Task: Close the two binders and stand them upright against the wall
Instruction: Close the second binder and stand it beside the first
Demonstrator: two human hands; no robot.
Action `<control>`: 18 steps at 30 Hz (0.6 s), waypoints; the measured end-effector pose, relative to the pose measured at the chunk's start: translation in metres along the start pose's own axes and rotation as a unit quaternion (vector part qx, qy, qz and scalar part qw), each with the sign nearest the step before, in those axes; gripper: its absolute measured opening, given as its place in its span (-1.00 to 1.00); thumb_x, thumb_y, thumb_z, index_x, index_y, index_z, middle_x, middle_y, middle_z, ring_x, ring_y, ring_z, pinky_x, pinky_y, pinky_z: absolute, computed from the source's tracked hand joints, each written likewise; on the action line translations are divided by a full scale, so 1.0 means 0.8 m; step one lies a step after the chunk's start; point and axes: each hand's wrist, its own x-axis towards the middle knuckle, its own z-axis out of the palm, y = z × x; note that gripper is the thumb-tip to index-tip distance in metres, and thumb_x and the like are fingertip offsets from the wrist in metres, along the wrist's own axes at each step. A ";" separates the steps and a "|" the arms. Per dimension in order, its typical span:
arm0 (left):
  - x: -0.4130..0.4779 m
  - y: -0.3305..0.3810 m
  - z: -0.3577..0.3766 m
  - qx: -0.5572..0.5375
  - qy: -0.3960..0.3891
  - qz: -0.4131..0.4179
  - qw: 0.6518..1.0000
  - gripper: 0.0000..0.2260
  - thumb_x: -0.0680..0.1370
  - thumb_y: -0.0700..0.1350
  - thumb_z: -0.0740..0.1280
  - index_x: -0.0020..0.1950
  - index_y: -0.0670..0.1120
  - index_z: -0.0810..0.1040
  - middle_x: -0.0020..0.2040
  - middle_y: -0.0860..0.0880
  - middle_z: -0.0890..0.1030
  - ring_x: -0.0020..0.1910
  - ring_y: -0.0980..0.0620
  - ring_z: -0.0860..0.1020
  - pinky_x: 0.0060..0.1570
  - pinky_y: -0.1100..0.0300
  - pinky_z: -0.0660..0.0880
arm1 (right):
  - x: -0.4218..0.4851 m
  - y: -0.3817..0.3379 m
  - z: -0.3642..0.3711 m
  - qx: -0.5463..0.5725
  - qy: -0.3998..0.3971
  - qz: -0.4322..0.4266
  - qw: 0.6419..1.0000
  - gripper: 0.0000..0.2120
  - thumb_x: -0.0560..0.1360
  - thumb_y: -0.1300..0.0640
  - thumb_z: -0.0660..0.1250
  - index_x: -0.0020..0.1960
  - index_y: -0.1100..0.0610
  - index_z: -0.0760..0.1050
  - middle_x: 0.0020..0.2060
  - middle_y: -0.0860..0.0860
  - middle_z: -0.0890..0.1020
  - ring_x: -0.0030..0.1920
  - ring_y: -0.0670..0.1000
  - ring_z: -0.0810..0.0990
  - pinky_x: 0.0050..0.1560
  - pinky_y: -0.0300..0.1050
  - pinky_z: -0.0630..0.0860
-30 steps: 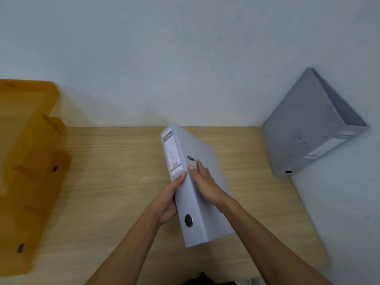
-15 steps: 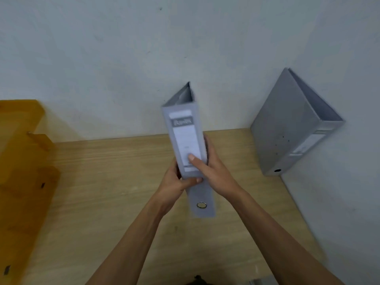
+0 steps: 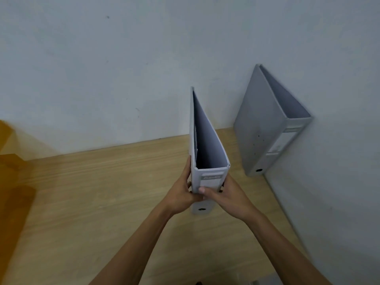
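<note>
A pale grey binder (image 3: 207, 140) stands upright above the wooden desk (image 3: 98, 192), spine toward me, its closed covers pointing at the back wall. My left hand (image 3: 181, 194) grips its left side and my right hand (image 3: 224, 196) wraps the spine from the right, thumb across the label. A second grey binder (image 3: 265, 124) stands closed and upright in the right corner, against the side wall, spine facing me.
An orange translucent tray stack (image 3: 10, 171) sits at the desk's left edge, blurred. The white back wall (image 3: 123, 68) and the right side wall (image 3: 339, 161) meet at the corner behind the standing binder.
The held binder went from lying tilted on the desk to upright, then moved toward the back wall and rightward. The view tilted up and left.
</note>
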 end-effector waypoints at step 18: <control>0.117 0.050 0.148 0.054 0.008 0.045 0.997 0.09 0.45 -0.28 0.54 0.66 0.08 -0.20 0.61 -0.04 0.27 0.42 0.08 0.39 0.10 0.43 0.51 | 0.000 0.049 -0.173 -0.013 0.147 0.012 0.989 -0.61 0.45 -0.12 0.42 0.27 -0.25 0.55 0.17 -0.24 0.70 0.21 -0.24 0.62 0.08 -0.40 0.53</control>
